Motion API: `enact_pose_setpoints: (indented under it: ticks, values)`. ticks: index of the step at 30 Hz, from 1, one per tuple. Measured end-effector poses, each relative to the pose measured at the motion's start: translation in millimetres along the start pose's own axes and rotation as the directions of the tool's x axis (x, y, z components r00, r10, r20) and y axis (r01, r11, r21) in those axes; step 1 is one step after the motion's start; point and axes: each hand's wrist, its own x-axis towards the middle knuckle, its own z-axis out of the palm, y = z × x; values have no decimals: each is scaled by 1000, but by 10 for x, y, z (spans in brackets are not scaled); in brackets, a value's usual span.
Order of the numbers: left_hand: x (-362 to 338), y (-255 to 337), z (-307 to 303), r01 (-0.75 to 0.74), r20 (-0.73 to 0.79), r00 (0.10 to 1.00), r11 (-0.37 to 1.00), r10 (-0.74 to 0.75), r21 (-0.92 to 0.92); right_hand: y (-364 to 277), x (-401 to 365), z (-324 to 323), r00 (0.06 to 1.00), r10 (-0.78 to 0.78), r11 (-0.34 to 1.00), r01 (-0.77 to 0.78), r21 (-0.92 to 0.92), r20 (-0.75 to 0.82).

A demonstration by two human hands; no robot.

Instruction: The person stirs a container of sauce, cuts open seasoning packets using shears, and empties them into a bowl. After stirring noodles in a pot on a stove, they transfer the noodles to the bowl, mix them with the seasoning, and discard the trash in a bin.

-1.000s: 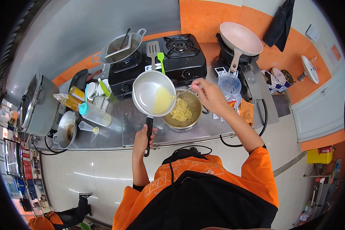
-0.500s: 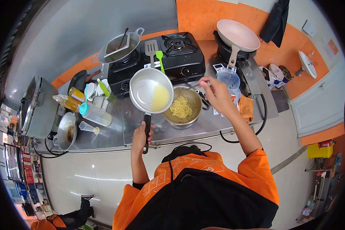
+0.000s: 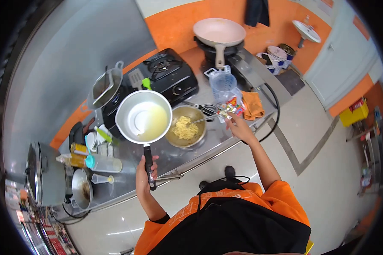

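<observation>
Both closed | left fingers (image 3: 155,164) round saucepan handle (image 3: 147,154) | right fingers (image 3: 228,123) on utensil (image 3: 204,119), now reaching noodles (image 3: 184,128)

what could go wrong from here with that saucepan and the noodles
The left hand alone holds up the saucepan, so a tilt might spill the liquid. The right hand has a utensil at the noodles; a quick stir could flick some out of the bowl. Scissors lie close by and may get splashed.
</observation>
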Motion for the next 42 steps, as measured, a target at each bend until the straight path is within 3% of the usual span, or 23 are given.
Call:
enact_pose_setpoints:
  ticks: [1, 5, 8, 10, 11, 12, 16, 18, 22, 23, 26, 28, 31, 32, 33, 34, 35, 36, 37, 38, 39, 40, 42]
  values:
    - [-6, -1, 70, -5, 19, 1000, 1000, 5, 2, -29, -211, -204, 991, 122, 984, -128, 127, 53]
    - [-94, -12, 571, -18, 65, 998, 999, 15, 48, 541, -1085, -818, 951, 307, 931, -307, 199, 30]
    - [-150, -148, 1075, -80, 124, 990, 989, 65, 121, 1388, -2072, -1227, 850, 519, 840, -526, -130, -88]
    - [-190, -271, 1513, -85, 151, 986, 986, 63, 145, 1754, -2923, -1508, 692, 700, 578, -695, -428, -179]
    - [-145, -367, 1726, -82, 178, 982, 984, 54, 155, 1933, -3289, -1661, 525, 841, 440, -804, -400, -129]
    - [-121, -465, 1964, -80, 198, 979, 983, 46, 166, 2076, -3661, -1809, 434, 893, 358, -846, -395, -122]
    - [-53, -923, 3044, -23, 387, 922, 991, -29, 129, 2500, -4797, -2358, 245, 963, 213, -947, -239, -112]
    - [-40, -1163, 3729, 40, 412, 906, 989, -96, 144, 2745, -5195, -2646, 233, 963, 219, -969, -112, -135]
    - [232, -1709, 5042, 36, 618, 769, 975, -166, 218, 3329, -5558, -3401, 281, 926, 307, -950, 66, -252]
    - [313, -1838, 5363, 191, 629, 727, 961, -277, 202, 3475, -5605, -3589, 294, 913, 333, -937, 102, -284]
    - [552, -2322, 6435, 133, 661, 668, 929, -342, 346, 3974, -5771, -4351, 265, 916, 332, -922, 199, -299]
    - [562, -2764, 7304, 177, 651, 636, 900, -413, 398, 4404, -5975, -4719, 199, 902, 355, -848, 394, -382]
    - [580, -3467, 8606, 35, 651, 634, 856, -418, 516, 5353, -6568, -4784, 76, 859, 434, -633, 641, -507]
    - [582, -3700, 9054, 3, 657, 625, 843, -421, 538, 5811, -6898, -4551, 99, 770, 515, -680, 522, -631]
    - [608, -3933, 9504, -11, 686, 573, 832, -448, 554, 6309, -7295, -4208, 274, 683, 338, -940, -40, -677]
    - [580, -4143, 9973, -2, 689, 539, 818, -484, 576, 6062, -7315, -4191, -335, 819, 47, -771, 635, -466]
    - [566, -4333, 10439, -9, 700, 491, 801, -518, 599, 6195, -7609, -3756, -408, 801, -62, -785, 616, -439]
    - [500, -4559, 10927, -10, 711, 438, 788, -550, 615, 6508, -7848, -3211, -471, 838, -278, -803, 527, -276]
    - [371, -4762, 11398, -27, 701, 448, 776, -555, 631, 6190, -7878, -3120, -485, 873, -290, -583, 759, -39]
    - [195, -4932, 11840, -93, 702, 456, 755, -547, 649, 5847, -7897, -3042, -470, 856, -363, -250, 897, 215]
    - [67, -5124, 12312, -97, 703, 411, 739, -580, 667, 5483, -7905, -2989, -428, 789, -466, 53, 883, 442]
    - [-47, -5332, 12770, -102, 701, 367, 722, -612, 684, 5401, -7732, -2961, -426, 766, -418, 237, 877, 481]
    - [-236, -5775, 13585, -96, 696, 317, 708, -645, 700, 5085, -7580, -3512, -270, 693, -469, 535, 703, 668]
